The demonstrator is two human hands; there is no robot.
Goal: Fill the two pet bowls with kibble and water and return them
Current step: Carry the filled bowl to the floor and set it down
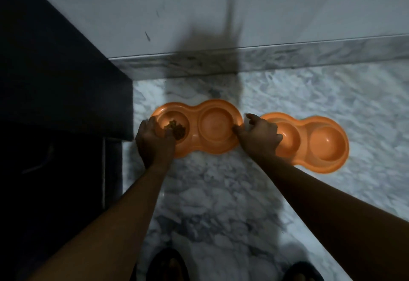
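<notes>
Two orange double pet bowls lie side by side on the marble floor near the wall. The left bowl [197,112] has brown kibble [177,129] in its left well; its right well looks smooth, and I cannot tell if water is in it. My left hand [153,142] grips that bowl's left rim. My right hand [257,135] holds its right rim, fingers curled over the edge. The right bowl [321,143] sits just beyond my right hand, partly hidden by it; both of its visible wells look bare.
A dark cabinet or furniture block [66,92] stands at the left, close to the left bowl. A marble skirting [287,57] and a pale wall run behind the bowls. My two feet in dark sandals [169,265] show at the bottom edge.
</notes>
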